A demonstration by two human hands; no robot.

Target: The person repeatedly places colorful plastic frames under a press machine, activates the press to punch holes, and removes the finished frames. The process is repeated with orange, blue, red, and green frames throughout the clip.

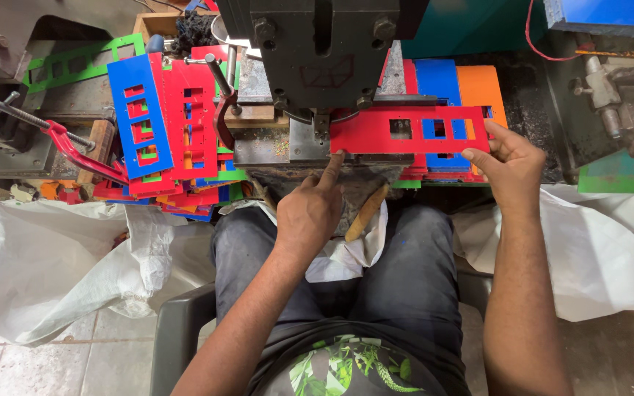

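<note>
Grip status: the right hand (509, 163) pinches the right end of a red plastic strip (411, 130) between thumb and fingers, closed on it; the left hand (310, 209) is not closed on anything, its forefinger extended and pressing the strip's lower left corner. That strip lies flat on the bed of the dark punch press (324, 51), its left end tucked under the press head.

Press: heavy cast metal, grimy, with bolts and worn paint; debris lies on its bed.

White woven sacks (60, 257): soft, crumpled, draped either side of the person's lap.

Pile of punched plates (163, 125), left of the press: red, blue, green and orange, loosely overlapping, each with rectangular windows.

Stack of blank sheets (478, 84) behind the strip: blue and orange, uncut.

Red clamp (75, 150), far left: painted steel with a bare screw bar.

Handling judgement: the strip appears light, thin and fairly stiff, smooth-faced and likely slippery. Narrow webs between its windows look like weak points; holding is best at the solid ends and outer edges
</note>
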